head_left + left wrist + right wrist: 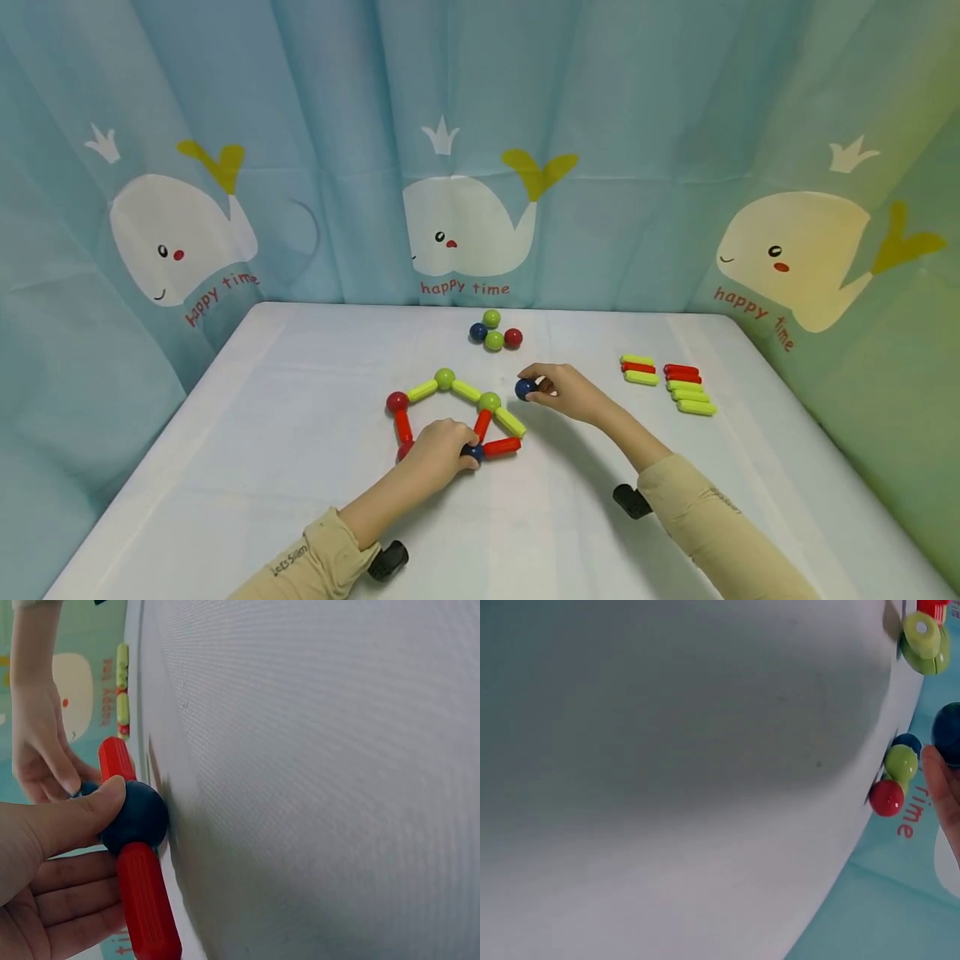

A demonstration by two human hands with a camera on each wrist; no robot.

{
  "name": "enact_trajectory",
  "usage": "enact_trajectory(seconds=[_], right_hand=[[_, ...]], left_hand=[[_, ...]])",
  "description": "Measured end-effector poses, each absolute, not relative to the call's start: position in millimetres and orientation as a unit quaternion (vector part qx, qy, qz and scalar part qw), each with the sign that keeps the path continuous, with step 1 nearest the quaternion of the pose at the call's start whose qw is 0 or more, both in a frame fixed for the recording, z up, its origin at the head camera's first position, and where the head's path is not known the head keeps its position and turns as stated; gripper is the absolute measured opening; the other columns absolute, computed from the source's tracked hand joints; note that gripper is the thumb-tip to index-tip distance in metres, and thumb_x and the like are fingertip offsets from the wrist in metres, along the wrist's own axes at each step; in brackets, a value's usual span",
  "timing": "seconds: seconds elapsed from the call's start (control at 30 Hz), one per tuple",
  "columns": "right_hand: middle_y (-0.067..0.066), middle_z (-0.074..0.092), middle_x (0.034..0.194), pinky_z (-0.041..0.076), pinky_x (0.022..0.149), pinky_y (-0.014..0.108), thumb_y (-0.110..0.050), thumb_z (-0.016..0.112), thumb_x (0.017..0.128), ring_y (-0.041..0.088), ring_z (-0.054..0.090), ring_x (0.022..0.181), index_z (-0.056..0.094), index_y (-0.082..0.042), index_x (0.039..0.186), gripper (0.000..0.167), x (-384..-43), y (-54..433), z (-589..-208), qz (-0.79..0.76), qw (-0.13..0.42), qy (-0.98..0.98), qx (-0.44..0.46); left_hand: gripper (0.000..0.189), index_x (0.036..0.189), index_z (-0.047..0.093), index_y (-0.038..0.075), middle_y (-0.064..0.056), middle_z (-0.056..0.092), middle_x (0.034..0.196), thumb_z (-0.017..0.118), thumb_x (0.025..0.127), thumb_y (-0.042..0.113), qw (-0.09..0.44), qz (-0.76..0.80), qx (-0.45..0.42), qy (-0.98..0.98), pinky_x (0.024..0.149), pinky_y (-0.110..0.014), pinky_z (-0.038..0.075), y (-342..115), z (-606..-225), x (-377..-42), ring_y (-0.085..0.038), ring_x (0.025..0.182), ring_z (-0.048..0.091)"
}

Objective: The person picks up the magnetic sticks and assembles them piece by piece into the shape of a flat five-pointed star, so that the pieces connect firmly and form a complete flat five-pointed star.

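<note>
My left hand (437, 450) pinches a blue ball (139, 817) between thumb and fingers. That ball joins a ring of balls and rods lying on the table; red rods stick out from it, one a loose-ended red rod (502, 447). A second blue ball (527, 389) is in the fingertips of my right hand (570, 392), just right of the ring. Around the ring run a green ball (445, 379), another green ball (490, 402), a red ball (397, 402) and a red ball (405, 451) partly hidden by my left hand. A yellow-green rod (511, 422) angles out toward the right.
Behind the ring, a small cluster holds a blue ball (478, 332), a red ball (513, 337) and green balls (494, 341). Spare rods lie at the right in two groups, a smaller stack (639, 368) and a larger stack (687, 388). A whale-print curtain (360, 208) surrounds the white table (247, 467).
</note>
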State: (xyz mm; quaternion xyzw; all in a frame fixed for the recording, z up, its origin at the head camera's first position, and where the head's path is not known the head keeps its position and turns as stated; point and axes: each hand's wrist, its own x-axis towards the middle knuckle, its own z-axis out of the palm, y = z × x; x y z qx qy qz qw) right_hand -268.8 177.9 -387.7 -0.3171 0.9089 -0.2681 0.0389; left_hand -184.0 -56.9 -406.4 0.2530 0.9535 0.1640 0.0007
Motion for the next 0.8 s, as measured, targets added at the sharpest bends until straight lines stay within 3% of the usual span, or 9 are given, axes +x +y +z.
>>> enact_trajectory(seconds=[0.23,0.57,0.8], right_hand=[[0.018,0.066,0.11,0.054,0.074,0.024,-0.007,0.065,0.087,0.017,0.063,0.085,0.06,0.005,0.116,0.032,-246,189,-389,-0.295,0.085,0.896,-0.32],[0.019,0.065,0.101,0.053,0.071,0.02,-0.009,0.069,0.084,0.014,0.063,0.077,0.061,0.006,0.107,0.029,-228,193,-395,-0.363,0.144,0.873,-0.291],[0.016,0.066,0.092,0.052,0.066,0.019,-0.008,0.07,0.083,0.014,0.062,0.074,0.061,0.006,0.1,0.024,-219,184,-405,-0.388,0.156,0.873,-0.251]], left_hand=[[0.028,0.097,0.074,0.007,-0.003,0.072,0.095,0.078,0.075,0.024,0.011,0.197,0.246,0.949,0.081,-0.033,0.051,-60,-408,-186,-0.019,0.087,0.063],[0.028,0.092,0.074,0.007,0.0,0.07,0.081,0.083,0.07,0.022,0.036,0.257,0.237,0.936,0.074,-0.027,0.048,-66,-412,-201,-0.01,0.076,0.057],[0.03,0.093,0.074,0.005,-0.002,0.072,0.084,0.084,0.069,0.02,0.053,0.275,0.227,0.933,0.076,-0.028,0.049,-65,-413,-199,-0.011,0.079,0.06]])
